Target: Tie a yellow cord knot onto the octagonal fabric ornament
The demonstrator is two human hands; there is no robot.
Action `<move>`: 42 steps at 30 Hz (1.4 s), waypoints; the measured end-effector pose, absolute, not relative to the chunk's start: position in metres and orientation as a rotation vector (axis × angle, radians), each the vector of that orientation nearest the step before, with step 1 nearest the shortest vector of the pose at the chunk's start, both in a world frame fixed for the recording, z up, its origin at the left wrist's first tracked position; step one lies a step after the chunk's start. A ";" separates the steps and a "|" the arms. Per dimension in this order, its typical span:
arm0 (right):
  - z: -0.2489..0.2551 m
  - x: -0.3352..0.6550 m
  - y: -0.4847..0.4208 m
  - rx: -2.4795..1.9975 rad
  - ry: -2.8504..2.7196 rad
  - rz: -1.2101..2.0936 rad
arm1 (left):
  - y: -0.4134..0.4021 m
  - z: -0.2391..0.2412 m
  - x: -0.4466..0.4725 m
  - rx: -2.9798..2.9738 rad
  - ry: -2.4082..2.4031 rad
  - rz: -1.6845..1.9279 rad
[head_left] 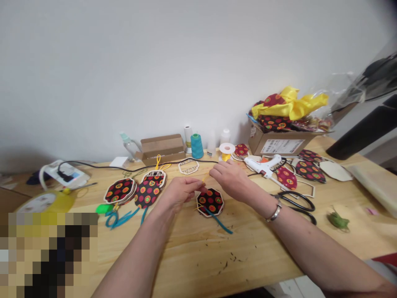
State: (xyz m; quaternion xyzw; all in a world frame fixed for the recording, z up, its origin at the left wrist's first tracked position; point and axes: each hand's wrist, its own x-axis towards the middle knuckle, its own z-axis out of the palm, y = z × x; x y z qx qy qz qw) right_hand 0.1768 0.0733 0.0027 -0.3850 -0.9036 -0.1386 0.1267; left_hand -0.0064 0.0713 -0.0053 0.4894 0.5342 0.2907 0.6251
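My left hand is closed in a pinch on a thin yellow cord. Close beside it, my right hand has its fingers bent together at the cord's other side; what lies between those fingertips is hidden. Just below both hands, an octagonal ornament lies flat on the wooden table. Dark flowered fabric fills its pale wooden rim, with small yellow strands at its left edge. A teal cord trails from it toward the lower right.
Stacked fabric ornaments lie at left with teal cords. A white glue gun and black-handled scissors are at right. Behind stand a teal thread cone, a yellow cord spool and a fabric-filled cardboard box. A black cable crosses the back.
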 end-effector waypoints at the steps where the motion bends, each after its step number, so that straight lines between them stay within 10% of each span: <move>1: 0.003 0.177 0.073 -1.123 -2.631 -0.410 | 0.071 -0.005 -0.007 1.119 1.225 0.668; 17: 0.006 0.175 0.069 -1.179 -2.505 -0.277 | 0.070 -0.002 -0.004 1.168 1.236 0.687; 29: -0.003 0.156 0.060 -1.276 -1.363 1.635 | 0.069 -0.004 -0.001 1.246 1.197 0.794; 42: -0.013 0.152 0.062 -1.188 -0.975 1.651 | 0.065 -0.002 0.002 1.187 1.099 0.693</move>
